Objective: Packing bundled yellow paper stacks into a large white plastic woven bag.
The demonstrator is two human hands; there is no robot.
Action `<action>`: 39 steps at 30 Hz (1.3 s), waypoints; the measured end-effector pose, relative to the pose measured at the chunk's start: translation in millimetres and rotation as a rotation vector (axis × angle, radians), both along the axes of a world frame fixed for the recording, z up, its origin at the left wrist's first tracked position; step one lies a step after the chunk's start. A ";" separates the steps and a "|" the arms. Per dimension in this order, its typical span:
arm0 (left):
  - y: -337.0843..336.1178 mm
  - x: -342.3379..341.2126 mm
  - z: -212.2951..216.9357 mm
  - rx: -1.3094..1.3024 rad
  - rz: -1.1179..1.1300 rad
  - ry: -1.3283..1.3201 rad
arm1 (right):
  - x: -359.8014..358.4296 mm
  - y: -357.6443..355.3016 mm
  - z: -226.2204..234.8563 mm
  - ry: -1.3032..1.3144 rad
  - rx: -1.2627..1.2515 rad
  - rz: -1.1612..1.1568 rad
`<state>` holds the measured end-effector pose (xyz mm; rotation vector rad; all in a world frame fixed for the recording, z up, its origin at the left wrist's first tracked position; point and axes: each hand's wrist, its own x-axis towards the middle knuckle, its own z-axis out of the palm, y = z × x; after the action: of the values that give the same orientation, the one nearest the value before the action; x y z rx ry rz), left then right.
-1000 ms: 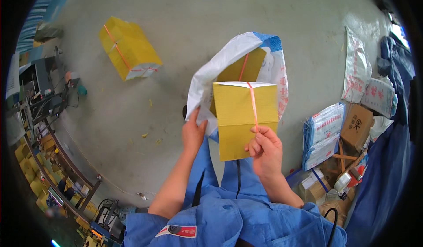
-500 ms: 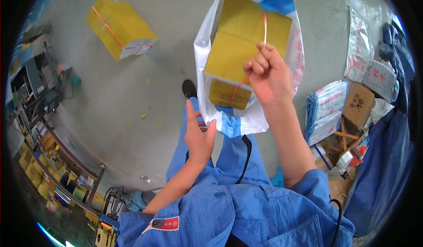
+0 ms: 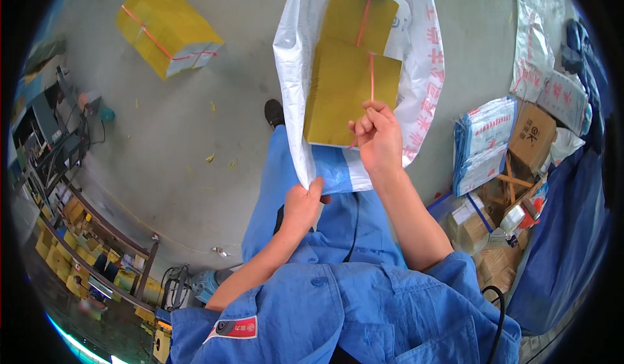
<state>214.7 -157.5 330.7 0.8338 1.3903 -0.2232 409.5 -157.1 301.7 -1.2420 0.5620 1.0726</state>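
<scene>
A white and blue woven sack (image 3: 292, 71) lies wide at the mouth in front of my legs. Inside it are yellow-covered paper bundles (image 3: 351, 91) tied with pink strapping; a nearer bundle overlaps a farther one. My right hand (image 3: 378, 133) is closed on the pink strap (image 3: 372, 78) of the nearer bundle, at that bundle's near edge. At the sack's near left rim, my left hand (image 3: 305, 201) pinches the white material between thumb and fingers. The sack's bottom and the lower parts of the bundles are hidden.
Another strapped yellow bundle (image 3: 169, 32) lies on the floor at far left. On the right are a stack of folded sacks (image 3: 484, 146), a cardboard box (image 3: 532, 136) and a blue tarp (image 3: 559, 234). Machinery and a metal rack (image 3: 97, 260) stand along the left.
My left hand has gone from spread fingers to gripping the sack's rim. My right hand has come nearer with the strapped bundle, baring more of the farther bundle. The sack's mouth has shifted.
</scene>
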 end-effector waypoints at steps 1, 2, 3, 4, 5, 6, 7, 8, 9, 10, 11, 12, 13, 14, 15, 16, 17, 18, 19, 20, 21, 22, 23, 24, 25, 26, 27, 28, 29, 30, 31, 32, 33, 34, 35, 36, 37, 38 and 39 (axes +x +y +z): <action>0.1 -4.6 -1.0 0.017 -0.039 0.008 | -2.8 -4.9 -2.3 0.004 -0.007 -0.008; -0.2 -9.4 -3.8 0.044 -0.084 -0.003 | -7.3 -10.7 -7.2 0.017 -0.013 -0.020; -1.6 -8.9 -5.5 0.041 -0.090 0.000 | -10.4 -12.4 -9.7 0.028 -0.016 -0.030; -3.6 -7.5 -6.7 0.054 -0.065 -0.007 | -12.8 -14.4 -10.5 0.031 -0.019 -0.036; -4.9 -6.3 -7.8 0.068 -0.039 -0.013 | -15.7 -16.0 -9.9 0.043 -0.027 -0.025; -5.7 -6.2 -8.4 0.065 -0.044 -0.008 | -19.6 -18.5 -8.6 0.056 -0.036 -0.015; -6.0 -5.9 -9.3 0.083 -0.043 -0.024 | -23.2 -21.4 -7.9 0.061 -0.039 -0.019; -7.0 -6.8 -9.5 0.101 -0.042 -0.040 | -26.7 -24.3 -7.1 0.074 -0.056 -0.022; -7.7 -7.7 -10.0 0.100 -0.044 -0.038 | -28.8 -25.3 -6.3 0.083 -0.071 -0.024; -9.2 -9.5 -10.5 0.091 -0.054 -0.022 | -34.3 -26.7 -5.5 0.084 -0.071 -0.025; -10.5 -10.8 -10.5 0.082 -0.062 -0.006 | -42.5 -28.4 -5.7 0.114 -0.061 -0.057; -10.1 -9.4 -10.0 0.082 -0.064 -0.010 | -47.5 -28.5 -8.1 0.141 -0.049 -0.091; -9.3 -7.7 -8.7 0.088 -0.082 -0.008 | -49.7 -26.9 -13.0 0.137 -0.049 -0.092; -9.1 -6.4 -7.9 0.095 -0.100 -0.007 | -51.0 -24.9 -18.8 0.116 -0.074 -0.090; -9.0 -6.5 -7.7 0.099 -0.101 -0.011 | -51.6 -21.9 -22.5 0.095 -0.096 -0.088; -10.7 -6.7 -7.9 0.094 -0.092 -0.019 | -51.1 -20.7 -24.3 0.090 -0.092 -0.090; -11.7 -6.8 -7.9 0.089 -0.082 -0.026 | -50.2 -20.0 -25.7 0.066 -0.127 -0.046; -12.6 -6.9 -8.9 0.095 -0.079 -0.031 | -48.6 -17.6 -25.7 0.043 -0.161 0.001; -13.2 -6.9 -9.9 0.096 -0.088 -0.028 | -44.7 -17.7 -24.0 0.038 -0.155 0.004; -13.5 -7.2 -10.8 0.097 -0.096 -0.025 | -37.6 -19.8 -20.0 -0.049 -0.256 0.252; -13.9 -7.5 -13.0 0.101 -0.096 -0.034 | -26.8 -19.9 -15.1 -0.140 -0.360 0.496; -15.2 -11.3 -14.2 0.107 -0.107 -0.043 | -15.7 -21.0 -12.2 -0.141 -0.353 0.499; -15.5 -14.8 -16.8 0.113 -0.118 -0.050 | -1.7 -20.5 -8.9 -0.695 -0.387 0.833; -12.2 -13.5 -15.8 0.117 -0.113 -0.042 | 10.4 -14.9 -4.4 -1.261 -0.394 1.142; -8.8 -12.7 -10.6 0.111 -0.118 -0.037 | 21.8 5.2 5.9 -1.305 -0.347 1.113; -7.2 -13.3 -5.6 0.106 -0.126 -0.033 | 34.4 33.5 16.2 -1.347 -0.302 1.080; -8.0 -14.5 -5.3 0.112 -0.121 -0.023 | 42.4 62.2 19.3 -1.451 -0.219 1.102; -8.6 -12.1 -5.1 0.083 -0.104 -0.025 | 51.2 88.5 16.1 -1.561 -0.144 1.116; -8.6 -10.4 -5.5 0.053 -0.090 -0.026 | 58.6 109.4 -5.1 -1.450 -0.189 1.339; -7.3 -5.4 -6.4 0.054 -0.100 -0.036 | 69.0 125.3 -27.2 -1.328 -0.248 1.553; -6.4 -0.4 -7.1 0.043 -0.084 -0.053 | 76.9 135.9 -50.2 -1.093 -0.294 1.714; -5.9 2.0 -7.1 0.031 -0.059 -0.063 | 78.8 140.8 -66.1 -0.841 -0.327 1.861; -4.3 1.4 -5.6 0.036 -0.049 -0.055 | 76.5 141.4 -68.5 -0.843 -0.313 1.869; -2.1 1.2 -4.5 -0.003 0.029 -0.068 | 78.0 139.8 -69.9 -0.733 -0.255 1.931; -1.2 1.5 -4.0 -0.043 0.104 -0.085 | 81.2 137.5 -71.0 -0.620 -0.202 1.988; -4.5 -0.4 -2.6 -0.041 0.116 -0.080 | 78.2 132.8 -66.4 -0.627 -0.199 2.000; -9.3 -1.1 -3.9 -0.043 0.112 -0.080 | 80.6 125.7 -65.6 -0.633 -0.192 2.010; -12.7 -1.7 -6.3 -0.046 0.107 -0.081 | 84.8 117.1 -64.9 -0.636 -0.198 1.944; -10.4 1.5 -3.4 -0.051 0.111 -0.082 | 87.3 108.1 -62.6 -0.629 -0.212 1.876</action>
<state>216.2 -167.9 327.3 0.7135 1.3444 -0.1366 496.8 -49.0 239.0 -2.1276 -1.3430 1.8940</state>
